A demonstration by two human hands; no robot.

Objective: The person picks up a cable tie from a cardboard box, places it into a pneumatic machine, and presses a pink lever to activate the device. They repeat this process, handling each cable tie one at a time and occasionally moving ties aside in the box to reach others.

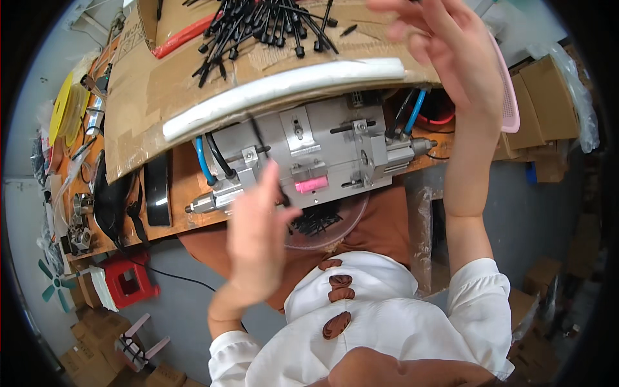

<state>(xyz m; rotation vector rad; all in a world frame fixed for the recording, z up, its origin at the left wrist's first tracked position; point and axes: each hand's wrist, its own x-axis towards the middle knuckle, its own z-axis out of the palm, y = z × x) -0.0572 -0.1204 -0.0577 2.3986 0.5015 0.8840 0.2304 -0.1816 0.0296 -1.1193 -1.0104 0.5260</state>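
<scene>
My left hand (258, 235) is raised in front of a grey metal fixture (322, 151) with a pink part (311, 186) and blue hoses (204, 161). Its fingers are stretched out and blurred. A thin black tie (258, 137) stands just above the fingertips; whether the hand holds it is unclear. My right hand (451, 55) is lifted higher at the right, fingers apart and holding nothing I can see, beside a pile of black ties (264, 26) lying on a cardboard sheet (145, 90). Below the fixture, a clear dish (345, 222) holds more black pieces.
A white foam strip (284, 87) lines the cardboard's front edge. A pink basket (509, 97) and cardboard boxes (548, 97) stand at the right. Yellow tape rolls (64, 109) and cables lie on the wooden bench at left. A red stool (132, 280) stands on the floor.
</scene>
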